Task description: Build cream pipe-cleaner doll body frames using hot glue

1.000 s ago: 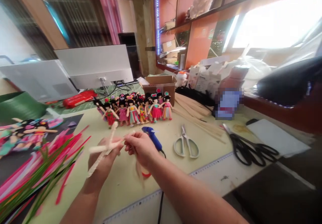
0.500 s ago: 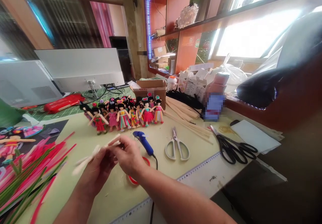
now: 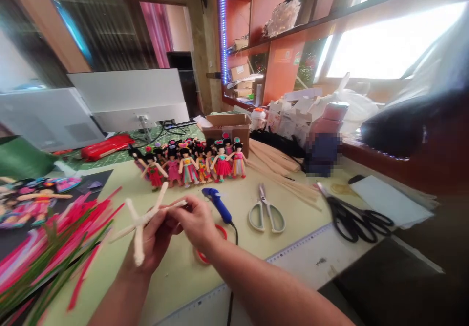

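A pale yellow-green counter (image 3: 176, 279) stands in a room with reddish-brown shelving (image 3: 280, 65) and a bright window. Above it, the cream, soft-looking, many-limbed figure (image 3: 139, 220) is held up off the surface between both hands. The left hand (image 3: 154, 240) is closed around its body, limbs splaying out past the fingers; the right hand (image 3: 196, 220) is narrowed to a pinch on a limb at the figure's right (the exact grip is partly hidden by the fingers).

Half a second ago the figure was bunched and blurred near the left hand; now it has turned so that its limbs fan out in plain view. That suggests the shape is largely formed, with the handling now centred on the limb between the two hands.

Just beyond the right wrist lie a red ring (image 3: 202, 256), partly covered, and a blue, corded tool shaped like a glue gun (image 3: 219, 206). Farther right are white-handled scissors (image 3: 264, 201) and black-handled scissors (image 3: 346, 211). Pink, red and green fuzzy strips (image 3: 69, 238) spread at the left, while a crowd of small, black-haired dolls in colourful dresses (image 3: 188, 167) stands before a brown cardboard box (image 3: 227, 121).
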The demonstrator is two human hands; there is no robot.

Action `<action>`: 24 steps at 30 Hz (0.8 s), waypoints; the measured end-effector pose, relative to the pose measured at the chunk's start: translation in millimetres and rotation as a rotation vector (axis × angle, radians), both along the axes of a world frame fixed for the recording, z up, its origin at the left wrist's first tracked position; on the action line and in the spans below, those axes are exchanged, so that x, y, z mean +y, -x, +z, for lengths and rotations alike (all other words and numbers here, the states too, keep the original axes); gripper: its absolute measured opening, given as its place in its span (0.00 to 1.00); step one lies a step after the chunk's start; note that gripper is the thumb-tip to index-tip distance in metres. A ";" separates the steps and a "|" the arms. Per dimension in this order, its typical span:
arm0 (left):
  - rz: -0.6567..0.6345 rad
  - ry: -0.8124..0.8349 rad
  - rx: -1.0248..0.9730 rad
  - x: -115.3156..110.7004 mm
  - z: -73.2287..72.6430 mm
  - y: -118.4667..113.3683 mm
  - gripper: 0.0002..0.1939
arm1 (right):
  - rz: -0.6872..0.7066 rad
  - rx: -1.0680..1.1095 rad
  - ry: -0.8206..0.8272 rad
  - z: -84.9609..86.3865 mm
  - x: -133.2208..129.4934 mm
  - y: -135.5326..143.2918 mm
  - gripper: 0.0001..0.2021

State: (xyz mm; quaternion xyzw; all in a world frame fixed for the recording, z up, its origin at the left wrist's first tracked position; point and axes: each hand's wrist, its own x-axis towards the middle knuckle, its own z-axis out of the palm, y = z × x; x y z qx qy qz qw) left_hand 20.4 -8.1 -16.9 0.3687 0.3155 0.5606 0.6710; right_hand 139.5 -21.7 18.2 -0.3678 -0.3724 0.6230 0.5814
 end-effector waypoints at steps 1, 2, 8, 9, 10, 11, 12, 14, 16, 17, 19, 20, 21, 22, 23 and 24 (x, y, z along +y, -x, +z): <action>0.030 -0.031 0.014 -0.9 1.6 -0.3 0.09 | -0.004 -0.009 0.011 1.7 -0.4 -0.9 0.08; 0.057 -0.052 0.043 -1.8 3.5 -0.6 0.10 | -0.005 -0.015 0.023 3.2 -0.8 -2.0 0.08; 0.288 -0.228 0.331 -4.3 13.6 2.5 0.11 | 0.075 0.056 0.099 3.6 0.6 -6.2 0.08; 0.303 -0.259 0.394 -4.7 14.8 4.2 0.11 | 0.099 0.099 0.122 3.2 0.7 -6.5 0.08; 0.317 -0.289 0.460 -5.3 16.0 6.2 0.11 | 0.126 0.141 0.145 3.0 0.7 -6.8 0.09; 0.329 -0.321 0.535 -6.1 17.2 8.3 0.10 | 0.147 0.177 0.163 3.0 0.6 -7.3 0.10; 0.337 -0.357 0.615 -6.9 18.5 10.4 0.10 | 0.166 0.206 0.177 3.2 0.6 -8.0 0.11; 0.356 -0.434 0.781 -8.4 21.8 14.0 0.09 | 0.191 0.233 0.198 4.0 0.8 -9.8 0.13; 0.374 -0.503 0.906 -9.8 26.1 15.9 0.08 | 0.205 0.230 0.213 5.0 1.6 -11.9 0.15; 0.380 -0.529 0.940 -10.6 28.5 16.2 0.08 | 0.209 0.222 0.216 5.4 2.0 -12.9 0.16; 0.379 -0.562 0.947 -12.4 33.4 15.7 0.07 | 0.212 0.200 0.213 6.1 2.8 -14.3 0.15; 0.370 -0.568 0.930 -13.3 35.5 15.2 0.07 | 0.214 0.194 0.205 6.3 3.0 -14.8 0.15; 0.357 -0.567 0.908 -14.2 37.2 14.7 0.07 | 0.215 0.191 0.197 6.4 3.0 -15.0 0.15; 0.348 -0.557 0.883 -14.8 38.3 14.3 0.07 | 0.214 0.190 0.189 6.5 2.8 -15.0 0.15; 0.341 -0.535 0.858 -15.1 38.8 14.1 0.07 | 0.211 0.192 0.182 6.6 2.6 -15.0 0.14; 0.332 -0.500 0.834 -14.9 38.6 14.0 0.07 | 0.205 0.195 0.174 6.7 2.5 -14.9 0.14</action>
